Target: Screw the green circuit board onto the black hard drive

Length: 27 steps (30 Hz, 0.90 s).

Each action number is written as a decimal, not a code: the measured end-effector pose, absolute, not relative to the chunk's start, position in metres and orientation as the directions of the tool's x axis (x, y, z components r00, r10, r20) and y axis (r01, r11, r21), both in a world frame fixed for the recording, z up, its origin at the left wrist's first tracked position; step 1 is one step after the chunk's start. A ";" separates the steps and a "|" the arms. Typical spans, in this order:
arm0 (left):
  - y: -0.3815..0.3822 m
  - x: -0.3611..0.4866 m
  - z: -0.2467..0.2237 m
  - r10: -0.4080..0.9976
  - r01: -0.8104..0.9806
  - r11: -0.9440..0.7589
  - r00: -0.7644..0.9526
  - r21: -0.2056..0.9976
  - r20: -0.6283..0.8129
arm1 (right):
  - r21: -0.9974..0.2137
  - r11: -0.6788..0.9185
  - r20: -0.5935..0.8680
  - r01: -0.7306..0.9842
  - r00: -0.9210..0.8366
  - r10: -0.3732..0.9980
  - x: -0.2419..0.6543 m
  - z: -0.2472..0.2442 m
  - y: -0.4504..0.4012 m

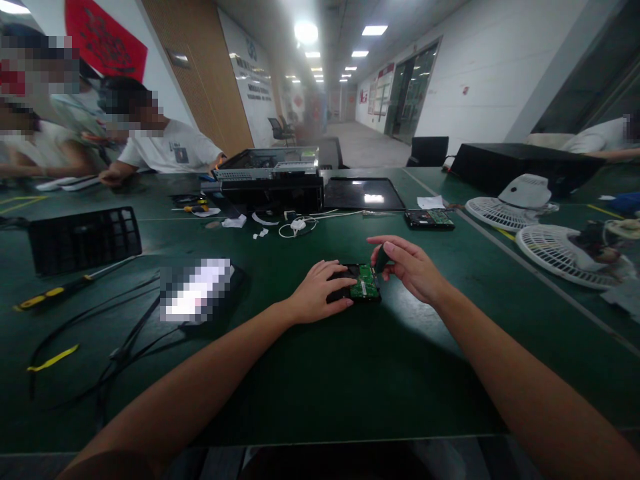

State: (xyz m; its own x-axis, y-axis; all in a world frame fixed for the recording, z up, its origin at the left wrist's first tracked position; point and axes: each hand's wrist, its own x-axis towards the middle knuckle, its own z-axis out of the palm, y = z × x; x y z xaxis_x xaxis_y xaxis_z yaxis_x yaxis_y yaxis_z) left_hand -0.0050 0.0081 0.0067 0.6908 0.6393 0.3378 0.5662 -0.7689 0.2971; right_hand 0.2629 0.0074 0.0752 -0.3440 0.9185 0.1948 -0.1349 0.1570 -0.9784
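A hard drive [365, 285] with a green circuit board facing up lies flat on the green table in front of me. My left hand [323, 288] holds it down, fingers spread over its left part and the thumb along the near edge. At its right end, my right hand [405, 265] pinches a dark-handled screwdriver [381, 259] between thumb and fingers, with the index finger stretched out above. The handle is tilted beside the drive's far right corner; its tip is too small to make out. Farther back on the right lies another hard drive [430, 220].
A computer case [273, 190] and a black flat panel [364, 193] lie at the back. White fan parts [550, 253] are on the right. Left are a phone-like bright screen [197, 291], black straps, a yellow-black screwdriver [55, 293] and a black grille [85, 240]. People sit across the table.
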 end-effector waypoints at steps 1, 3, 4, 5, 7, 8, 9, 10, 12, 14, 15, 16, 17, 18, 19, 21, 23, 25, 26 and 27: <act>0.008 -0.005 0.007 0.640 0.565 -0.768 0.690 0.301 0.338 | -0.979 0.158 0.193 -0.127 -0.348 0.917 0.263 0.075 0.008; 0.009 -0.005 0.006 0.642 0.564 -0.766 0.689 0.307 0.336 | -0.981 0.159 0.190 -0.115 -0.350 0.917 0.264 0.074 0.009; 0.009 -0.006 0.006 0.643 0.565 -0.765 0.688 0.309 0.336 | -0.981 0.157 0.188 -0.115 -0.347 0.919 0.264 0.074 0.010; 0.009 -0.006 0.006 0.644 0.565 -0.765 0.688 0.309 0.336 | -0.981 0.152 0.185 -0.120 -0.341 0.922 0.264 0.073 0.010; 0.008 -0.006 0.006 0.642 0.564 -0.766 0.689 0.309 0.336 | -0.980 0.133 0.176 -0.149 -0.330 0.927 0.264 0.072 0.011; 0.008 -0.006 0.007 0.641 0.562 -0.767 0.691 0.309 0.335 | -0.978 0.121 0.171 -0.168 -0.329 0.929 0.265 0.072 0.012; 0.008 -0.005 0.007 0.640 0.562 -0.768 0.692 0.309 0.333 | -0.977 0.107 0.164 -0.184 -0.331 0.929 0.265 0.072 0.013; 0.008 -0.005 0.007 0.640 0.562 -0.768 0.692 0.309 0.334 | -0.976 0.095 0.157 -0.194 -0.337 0.928 0.266 0.071 0.014; 0.007 -0.005 0.007 0.641 0.562 -0.767 0.689 0.308 0.339 | -0.978 0.079 0.144 -0.194 -0.353 0.925 0.268 0.070 0.015; 0.008 -0.005 0.006 0.641 0.564 -0.768 0.684 0.305 0.348 | -0.980 0.080 0.143 -0.183 -0.363 0.921 0.270 0.070 0.015; 0.008 -0.005 0.006 0.640 0.563 -0.768 0.683 0.304 0.351 | -0.980 0.085 0.147 -0.179 -0.369 0.918 0.270 0.070 0.015; 0.008 -0.005 0.005 0.639 0.563 -0.769 0.684 0.303 0.351 | -0.980 0.091 0.153 -0.176 -0.377 0.914 0.271 0.070 0.015; 0.008 -0.005 0.005 0.639 0.563 -0.769 0.685 0.302 0.349 | -0.980 0.098 0.159 -0.174 -0.384 0.910 0.271 0.070 0.014; 0.009 -0.005 0.005 0.639 0.563 -0.769 0.685 0.302 0.350 | -0.980 0.104 0.164 -0.171 -0.388 0.907 0.271 0.070 0.014; 0.009 -0.005 0.004 0.640 0.564 -0.769 0.686 0.302 0.347 | -0.980 0.108 0.167 -0.168 -0.391 0.905 0.271 0.071 0.013; 0.009 -0.005 0.005 0.642 0.567 -0.767 0.687 0.300 0.341 | -0.981 0.118 0.170 -0.154 -0.390 0.905 0.271 0.072 0.012; 0.008 -0.006 0.005 0.644 0.572 -0.765 0.687 0.298 0.335 | -0.983 0.130 0.172 -0.133 -0.389 0.905 0.270 0.073 0.011; 0.008 -0.006 0.006 0.647 0.575 -0.762 0.688 0.299 0.328 | -0.982 0.136 0.176 -0.128 -0.394 0.902 0.270 0.074 0.011; 0.008 -0.006 0.006 0.649 0.575 -0.761 0.688 0.301 0.325 | -0.982 0.133 0.177 -0.136 -0.394 0.902 0.270 0.074 0.011; 0.007 -0.006 0.007 0.651 0.576 -0.759 0.688 0.304 0.322 | -0.981 0.126 0.175 -0.149 -0.392 0.903 0.270 0.073 0.012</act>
State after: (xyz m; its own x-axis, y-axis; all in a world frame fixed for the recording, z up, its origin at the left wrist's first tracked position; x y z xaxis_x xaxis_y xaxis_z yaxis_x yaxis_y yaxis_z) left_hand -0.0056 0.0074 0.0067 0.6879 0.6506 0.3216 0.5757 -0.7590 0.3041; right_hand 0.2701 0.0119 0.0731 -0.3917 0.9032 0.1753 -0.1488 0.1258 -0.9808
